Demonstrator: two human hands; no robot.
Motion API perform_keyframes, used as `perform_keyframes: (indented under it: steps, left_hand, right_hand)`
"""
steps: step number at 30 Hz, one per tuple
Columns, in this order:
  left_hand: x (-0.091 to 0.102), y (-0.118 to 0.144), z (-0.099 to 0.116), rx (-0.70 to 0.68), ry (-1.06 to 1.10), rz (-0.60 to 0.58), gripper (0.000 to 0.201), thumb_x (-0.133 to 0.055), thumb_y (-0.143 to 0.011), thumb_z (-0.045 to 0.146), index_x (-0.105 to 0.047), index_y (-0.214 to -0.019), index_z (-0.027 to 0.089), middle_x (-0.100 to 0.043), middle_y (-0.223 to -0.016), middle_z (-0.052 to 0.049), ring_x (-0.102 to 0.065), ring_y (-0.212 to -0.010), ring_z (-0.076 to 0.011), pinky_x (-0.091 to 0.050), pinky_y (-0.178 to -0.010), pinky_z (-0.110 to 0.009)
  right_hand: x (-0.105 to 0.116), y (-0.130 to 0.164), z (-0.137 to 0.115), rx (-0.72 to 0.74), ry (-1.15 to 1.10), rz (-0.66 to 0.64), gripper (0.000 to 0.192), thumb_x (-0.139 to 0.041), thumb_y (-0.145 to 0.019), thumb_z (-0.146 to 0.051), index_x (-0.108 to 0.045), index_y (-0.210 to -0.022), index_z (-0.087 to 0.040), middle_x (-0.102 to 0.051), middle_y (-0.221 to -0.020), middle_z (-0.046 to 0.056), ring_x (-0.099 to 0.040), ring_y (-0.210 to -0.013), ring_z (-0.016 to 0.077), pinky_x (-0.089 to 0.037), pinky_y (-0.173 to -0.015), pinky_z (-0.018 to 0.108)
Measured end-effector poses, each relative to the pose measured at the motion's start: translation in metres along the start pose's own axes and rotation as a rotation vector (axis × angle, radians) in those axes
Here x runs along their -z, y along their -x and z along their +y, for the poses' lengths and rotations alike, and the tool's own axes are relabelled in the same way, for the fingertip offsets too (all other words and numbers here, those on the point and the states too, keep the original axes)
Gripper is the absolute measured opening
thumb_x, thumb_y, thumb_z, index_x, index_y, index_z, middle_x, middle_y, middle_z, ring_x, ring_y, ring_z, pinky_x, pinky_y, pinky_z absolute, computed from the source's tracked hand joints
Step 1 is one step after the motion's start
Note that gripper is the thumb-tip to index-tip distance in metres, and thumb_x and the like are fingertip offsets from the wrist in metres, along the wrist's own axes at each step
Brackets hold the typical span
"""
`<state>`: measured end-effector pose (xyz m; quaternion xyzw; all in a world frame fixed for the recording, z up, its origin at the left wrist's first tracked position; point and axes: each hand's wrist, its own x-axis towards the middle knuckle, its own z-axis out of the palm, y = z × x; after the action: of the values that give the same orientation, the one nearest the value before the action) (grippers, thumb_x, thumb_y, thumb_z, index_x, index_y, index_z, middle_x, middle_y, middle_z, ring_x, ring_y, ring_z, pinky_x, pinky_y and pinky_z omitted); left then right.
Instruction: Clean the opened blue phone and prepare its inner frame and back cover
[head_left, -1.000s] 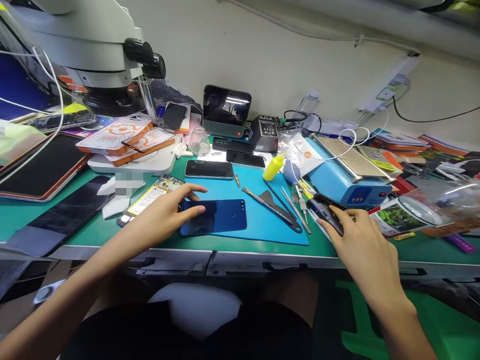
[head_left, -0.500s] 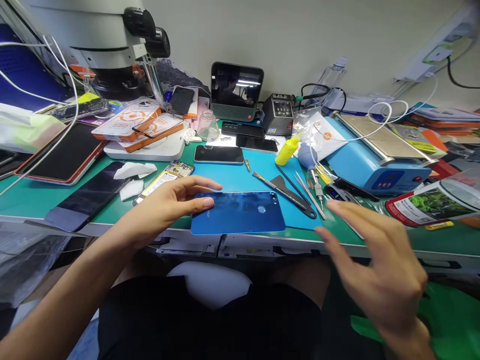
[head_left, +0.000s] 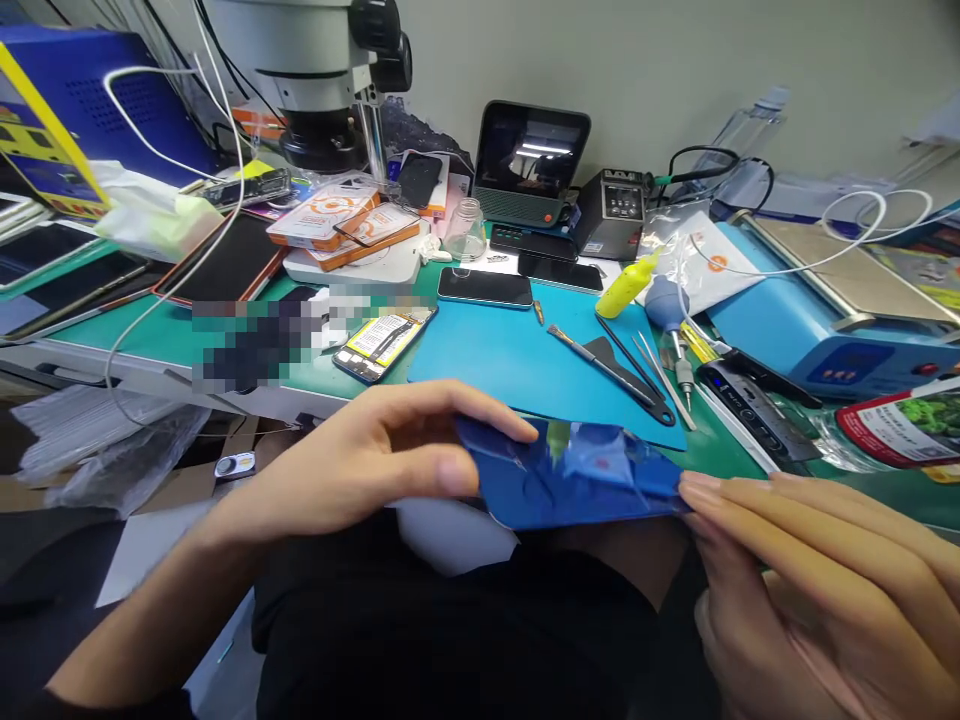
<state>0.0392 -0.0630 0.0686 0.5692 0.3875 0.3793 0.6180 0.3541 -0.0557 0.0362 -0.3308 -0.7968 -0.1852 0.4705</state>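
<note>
A glossy blue phone back cover (head_left: 555,495) is held up in front of the bench edge, tilted. My left hand (head_left: 375,455) grips its left end between thumb and fingers. At the cover's right end, my right hand (head_left: 810,570) pinches a corner between thumb and fingertips. Bright, uneven reflections cross its upper part; I cannot tell whether a loose film lies there. Beyond the cover is a blue work mat (head_left: 487,350). An opened phone with its battery showing (head_left: 386,343) lies left of the mat.
A brush (head_left: 600,365), tweezers (head_left: 664,380) and a yellow bottle (head_left: 626,285) lie on the mat's right side. A blue heating-plate machine (head_left: 817,330) stands at right, a microscope (head_left: 307,80) at back left. Several phones, including a dark one (head_left: 484,287), lie around.
My right hand has come in from the right and taken hold of the cover's right end. The cover has moved off the mat's edge toward me and tilted. The view has shifted left.
</note>
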Motion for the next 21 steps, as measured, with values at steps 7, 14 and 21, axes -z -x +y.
perform_keyframes:
  steps: [7,14,21]
  left_hand:
    - [-0.013,0.014,-0.012,-0.233,-0.136,0.143,0.018,-0.072,-0.103,0.036,-0.085,-0.116,0.039,-0.077,-0.088,0.002,-0.066,-0.079,-0.0078,-0.051,-0.075,-0.014]
    - [-0.022,0.022,-0.013,-0.292,-0.263,0.192,0.021,-0.073,-0.103,0.034,-0.083,-0.121,0.041,-0.070,-0.080,0.003,-0.064,-0.071,-0.0059,-0.048,-0.068,-0.015]
    - [-0.029,0.035,-0.010,-0.404,-0.427,0.215,0.031,-0.070,-0.104,0.028,-0.078,-0.132,0.039,-0.066,-0.083,0.002,-0.062,-0.075,-0.0067,-0.046,-0.067,-0.016]
  right_hand:
    - [0.003,0.005,-0.026,-0.355,-0.274,-0.029,0.049,-0.080,-0.086,0.005,-0.080,-0.118,-0.033,-0.078,-0.107,-0.001,-0.071,-0.093,0.0254,-0.052,-0.085,0.047]
    - [0.001,0.003,-0.027,-0.384,-0.398,-0.084,0.037,-0.078,-0.088,0.006,-0.080,-0.109,-0.024,-0.077,-0.103,0.001,-0.071,-0.098,0.0222,-0.054,-0.084,0.042]
    - [-0.003,0.011,-0.026,-0.408,-0.481,-0.142,0.029,-0.076,-0.092,0.002,-0.080,-0.109,-0.022,-0.077,-0.103,0.003,-0.072,-0.100,0.0217,-0.058,-0.083,0.040]
